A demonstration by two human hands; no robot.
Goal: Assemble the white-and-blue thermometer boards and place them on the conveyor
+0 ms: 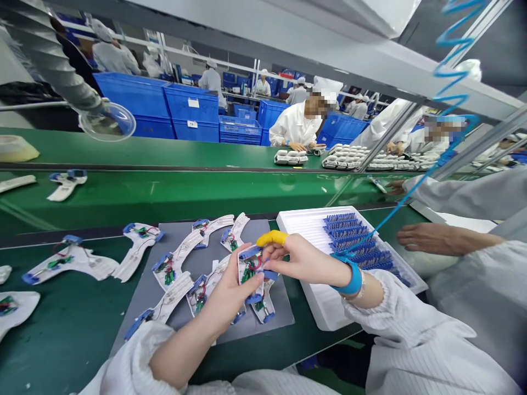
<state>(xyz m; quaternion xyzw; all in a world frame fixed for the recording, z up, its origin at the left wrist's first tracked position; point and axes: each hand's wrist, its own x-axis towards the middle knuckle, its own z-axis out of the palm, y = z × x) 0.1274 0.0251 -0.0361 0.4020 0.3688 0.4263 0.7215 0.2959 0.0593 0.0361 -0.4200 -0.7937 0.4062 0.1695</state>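
My left hand (230, 293) grips a white plastic housing (250, 270) fitted with blue end parts, a green circuit board and red wires. Close against the housing's right side, my right hand (284, 253) has its fingers pinched together, a yellow cover on one of them and a blue wrist strap behind. A small blue piece (270, 275) shows just under its thumb; whether it belongs to the housing I cannot tell. Around and beneath my hands, several similar curved housings (175, 255) lie on a grey mat (142, 307).
Right of the mat sits a white foam tray (325, 307) with rows of blue parts (349, 236). More housings (72, 260) lie at left. A coiled blue cord (395, 208) runs to my wrist strap. A co-worker's hand (448, 238) rests at right. Beyond runs a green conveyor (197, 189).
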